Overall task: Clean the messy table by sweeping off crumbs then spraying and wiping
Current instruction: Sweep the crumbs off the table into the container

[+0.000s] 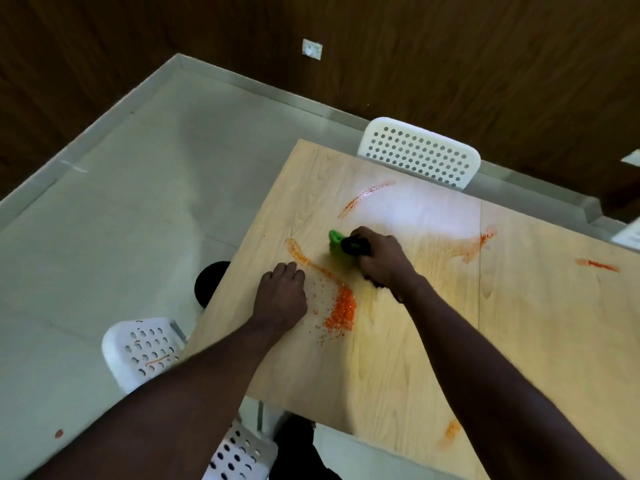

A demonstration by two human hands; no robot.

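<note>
A light wooden table [398, 358] carries orange crumbs and smears. The thickest pile of orange crumbs [343, 311] lies between my two hands. My right hand [379, 258] grips a small brush with a green head and black handle [337, 245], its bristles down on the tabletop beside a long orange streak [304, 258]. My left hand [282, 296] rests on the table left of the pile, knuckles up and fingers curled under; what lies beneath it is hidden. More orange smears sit further off [478, 244].
A white perforated chair [420, 154] stands at the table's far side. Another white chair [145, 349] is at the near left, and a third [239, 452] below my left arm. A dark round object [211, 282] sits on the pale floor by the table's left edge.
</note>
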